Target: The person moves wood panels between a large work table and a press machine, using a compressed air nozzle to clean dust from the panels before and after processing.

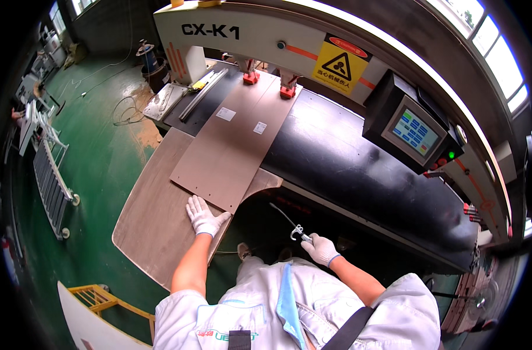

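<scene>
My left hand [204,217], in a white knit glove, lies with fingers spread at the near edge of a brown panel [225,157]. Two boards seem to lie side by side there, with white labels and small holes near the front edge. Under the near end is a wooden side table [149,210]. My right hand [321,249], gloved too, is wrapped round the handle of an air blow gun [297,231]. Its thin nozzle points up and left, apart from the panel. Red clamps [251,78] stand over the panel's far end.
A black machine bed [342,151] stretches to the right under a white beam. A control box with a lit touchscreen [417,131] hangs over it. Metal rails [203,94] lie at the back left. A grey roller stand [49,181] and yellow frame [105,300] stand on the green floor.
</scene>
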The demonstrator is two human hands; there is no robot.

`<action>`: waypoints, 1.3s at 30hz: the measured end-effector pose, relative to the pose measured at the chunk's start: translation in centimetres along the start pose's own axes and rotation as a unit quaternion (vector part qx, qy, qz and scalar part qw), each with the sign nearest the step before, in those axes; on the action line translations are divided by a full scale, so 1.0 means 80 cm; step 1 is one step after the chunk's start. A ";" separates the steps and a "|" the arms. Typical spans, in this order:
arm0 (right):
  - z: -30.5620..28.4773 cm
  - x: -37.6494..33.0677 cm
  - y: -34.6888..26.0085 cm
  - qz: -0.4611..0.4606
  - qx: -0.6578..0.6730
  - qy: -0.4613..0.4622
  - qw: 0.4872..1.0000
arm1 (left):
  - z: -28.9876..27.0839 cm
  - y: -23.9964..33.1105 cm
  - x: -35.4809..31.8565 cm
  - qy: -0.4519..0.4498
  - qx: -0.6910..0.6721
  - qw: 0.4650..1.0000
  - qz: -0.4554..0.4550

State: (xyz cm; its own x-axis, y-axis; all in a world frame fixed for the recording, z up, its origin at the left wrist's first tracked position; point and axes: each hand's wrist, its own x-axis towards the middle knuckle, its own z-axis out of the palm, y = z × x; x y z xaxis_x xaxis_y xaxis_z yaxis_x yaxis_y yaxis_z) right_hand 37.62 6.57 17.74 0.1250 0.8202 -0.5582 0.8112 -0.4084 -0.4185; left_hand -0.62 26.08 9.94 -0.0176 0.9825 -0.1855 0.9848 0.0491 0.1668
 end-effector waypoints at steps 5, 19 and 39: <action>-0.034 0.076 -0.033 0.065 0.245 0.051 0.966 | -0.012 0.003 -0.006 -0.003 -0.012 1.000 0.005; -0.010 0.301 -0.296 0.047 0.037 0.107 0.992 | -0.007 -0.007 0.003 -0.023 -0.035 0.999 0.025; -0.031 0.323 -0.309 0.108 0.087 0.047 0.989 | -0.014 -0.007 0.008 -0.034 -0.064 0.996 0.042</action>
State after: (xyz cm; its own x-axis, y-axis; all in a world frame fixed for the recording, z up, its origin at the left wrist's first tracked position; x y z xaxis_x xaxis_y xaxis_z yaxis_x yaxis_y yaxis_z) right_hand 22.20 38.89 15.45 0.3436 0.7366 -0.5826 0.6497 -0.6344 -0.4189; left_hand -1.40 26.86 10.79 0.0806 0.9701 -0.2291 0.9521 -0.0069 0.3058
